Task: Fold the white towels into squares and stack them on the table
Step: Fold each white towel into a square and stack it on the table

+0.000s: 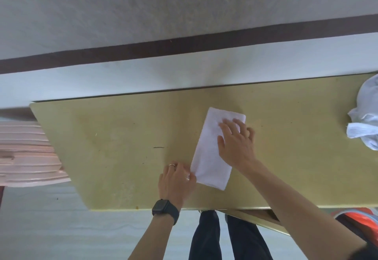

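1. Down at the bottom edge of the frame, dark trouser legs [204, 239] stand against the near side of the table [114, 157], and a black watch [164, 208] sits on the left wrist.
2. Just above that, the left hand [177, 180], a ring [171, 165] on one finger, has its fingers and thumb curled, pinching the lower left corner of the cloth.
3. Centre frame, the white towel [208, 157] is folded into a long, narrow rectangle. It lies flat on the yellow-olive tabletop, its top end leaning a little to the right, with tidy edges and a soft, nubby surface.
4. On its upper half, the right hand [237, 143] lies palm down, fingers straight and spread. It presses the cloth and grips nothing.
5. Over at the right edge of the frame, a rumpled heap of white towels [366, 120] sits on the table, well apart from the folded one.
6. At the left edge, beside the table's end, is a pink ridged stack [26, 153]; what it is, I cannot tell.
7. Farthest off, along the top, a pale wall carries a dark band [184, 47].
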